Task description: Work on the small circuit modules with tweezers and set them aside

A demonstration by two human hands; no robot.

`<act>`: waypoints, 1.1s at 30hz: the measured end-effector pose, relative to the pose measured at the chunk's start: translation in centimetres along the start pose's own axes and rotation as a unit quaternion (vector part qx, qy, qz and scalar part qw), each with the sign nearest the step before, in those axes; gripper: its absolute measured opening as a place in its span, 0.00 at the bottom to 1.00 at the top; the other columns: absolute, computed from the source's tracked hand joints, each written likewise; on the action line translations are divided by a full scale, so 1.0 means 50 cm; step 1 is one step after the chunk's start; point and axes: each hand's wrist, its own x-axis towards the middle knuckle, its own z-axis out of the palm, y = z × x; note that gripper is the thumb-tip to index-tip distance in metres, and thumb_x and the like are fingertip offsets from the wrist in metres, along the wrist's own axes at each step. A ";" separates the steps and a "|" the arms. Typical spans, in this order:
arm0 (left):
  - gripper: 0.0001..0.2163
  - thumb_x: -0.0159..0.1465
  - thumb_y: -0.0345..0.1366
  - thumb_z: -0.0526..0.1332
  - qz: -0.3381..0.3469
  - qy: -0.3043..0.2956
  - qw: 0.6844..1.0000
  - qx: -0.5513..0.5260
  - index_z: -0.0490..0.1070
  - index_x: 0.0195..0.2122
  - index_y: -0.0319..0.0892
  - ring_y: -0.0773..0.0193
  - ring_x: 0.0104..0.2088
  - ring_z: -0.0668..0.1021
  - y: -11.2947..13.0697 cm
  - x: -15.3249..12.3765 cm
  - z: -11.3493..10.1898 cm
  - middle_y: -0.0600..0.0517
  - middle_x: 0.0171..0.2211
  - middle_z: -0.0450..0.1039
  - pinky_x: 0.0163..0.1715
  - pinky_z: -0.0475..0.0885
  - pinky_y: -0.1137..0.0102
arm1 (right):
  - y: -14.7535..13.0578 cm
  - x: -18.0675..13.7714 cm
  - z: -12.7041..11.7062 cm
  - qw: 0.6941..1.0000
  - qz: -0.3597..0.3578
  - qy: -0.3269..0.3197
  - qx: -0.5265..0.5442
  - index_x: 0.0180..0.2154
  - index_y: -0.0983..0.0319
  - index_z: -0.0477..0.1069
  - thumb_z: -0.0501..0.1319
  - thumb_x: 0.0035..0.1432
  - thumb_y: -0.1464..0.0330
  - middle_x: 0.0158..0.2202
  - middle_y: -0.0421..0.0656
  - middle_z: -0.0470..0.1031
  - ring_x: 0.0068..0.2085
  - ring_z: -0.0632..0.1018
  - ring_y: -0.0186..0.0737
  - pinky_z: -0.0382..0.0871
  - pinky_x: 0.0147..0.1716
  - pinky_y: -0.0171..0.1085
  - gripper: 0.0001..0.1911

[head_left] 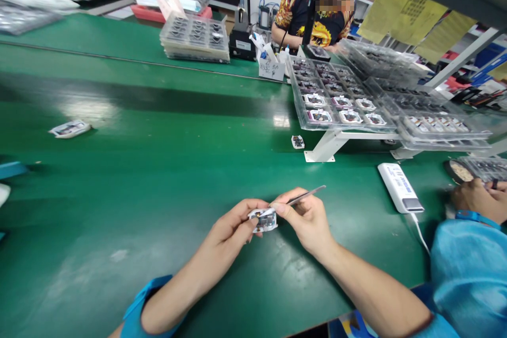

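Note:
My left hand [232, 227] has its fingers and thumb closed around a small white-cased electronic unit [268, 223], whose inner parts face up. My right hand [311, 222] pinches a pair of slim metal tweezers [309, 195]. The tip end of the tweezers reaches over the top of the unit; whether it touches the parts inside is too small to tell. On the bench behind the hands lies another small white unit [298, 142]. A similar open one [70, 129] rests far to the left.
Clear plastic trays of units [344, 97] sit on a white metal stand [322, 148] at the right. A white power-bank-like device [401, 188] with a cable lies before it. A co-worker's hand [477, 199] is at far right. Stacked trays [194, 39] stand at the back; another person sits opposite.

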 end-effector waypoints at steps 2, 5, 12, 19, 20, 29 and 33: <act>0.09 0.62 0.39 0.58 0.005 -0.001 1.000 -0.001 0.73 0.40 0.43 0.63 0.28 0.73 0.001 0.001 0.001 0.53 0.30 0.74 0.29 0.67 0.70 | 0.001 -0.001 0.002 1.000 0.003 0.008 0.005 0.28 0.61 0.75 0.70 0.49 0.64 0.26 0.41 0.79 0.29 0.77 0.37 0.70 0.31 0.36 0.08; 0.09 0.62 0.39 0.57 0.001 0.004 1.000 -0.003 0.73 0.39 0.43 0.63 0.28 0.73 0.003 -0.001 0.003 0.53 0.29 0.74 0.29 0.67 0.70 | 0.002 -0.002 0.004 1.000 0.009 0.014 0.005 0.28 0.60 0.75 0.70 0.49 0.63 0.25 0.41 0.79 0.29 0.77 0.38 0.71 0.31 0.36 0.09; 0.10 0.61 0.38 0.59 -0.019 0.001 0.999 -0.026 0.74 0.41 0.43 0.63 0.28 0.72 -0.003 -0.002 -0.001 0.52 0.29 0.75 0.28 0.67 0.70 | 0.000 -0.002 0.004 1.000 0.007 0.010 -0.004 0.27 0.61 0.74 0.70 0.49 0.60 0.24 0.40 0.78 0.28 0.77 0.38 0.71 0.30 0.37 0.12; 0.09 0.58 0.37 0.61 -0.007 -0.022 0.999 -0.031 0.74 0.40 0.44 0.63 0.28 0.74 -0.003 0.001 -0.005 0.52 0.31 0.76 0.30 0.69 0.70 | -0.001 -0.001 0.002 1.000 0.013 0.001 -0.003 0.28 0.60 0.75 0.70 0.49 0.61 0.25 0.40 0.78 0.29 0.77 0.38 0.71 0.31 0.37 0.10; 0.09 0.59 0.37 0.61 -0.007 -0.020 0.999 -0.027 0.74 0.40 0.43 0.64 0.27 0.73 -0.004 0.002 -0.004 0.52 0.31 0.76 0.29 0.68 0.70 | 0.000 -0.001 0.001 1.000 0.013 0.001 0.000 0.28 0.60 0.75 0.70 0.50 0.61 0.25 0.40 0.78 0.29 0.77 0.38 0.70 0.31 0.37 0.10; 0.11 0.58 0.41 0.62 -0.030 0.000 0.999 -0.031 0.75 0.40 0.42 0.64 0.26 0.72 -0.009 0.004 -0.003 0.52 0.27 0.74 0.26 0.66 0.71 | 0.002 -0.002 0.005 1.000 0.011 0.007 0.012 0.27 0.60 0.75 0.70 0.49 0.62 0.26 0.40 0.78 0.28 0.77 0.37 0.70 0.30 0.36 0.10; 0.12 0.59 0.41 0.62 -0.053 0.019 0.995 -0.079 0.75 0.40 0.40 0.65 0.26 0.71 -0.011 0.004 0.002 0.53 0.25 0.72 0.24 0.65 0.72 | 0.002 -0.002 0.005 1.000 0.015 0.000 0.022 0.28 0.60 0.76 0.70 0.50 0.65 0.26 0.39 0.79 0.29 0.77 0.36 0.71 0.31 0.35 0.07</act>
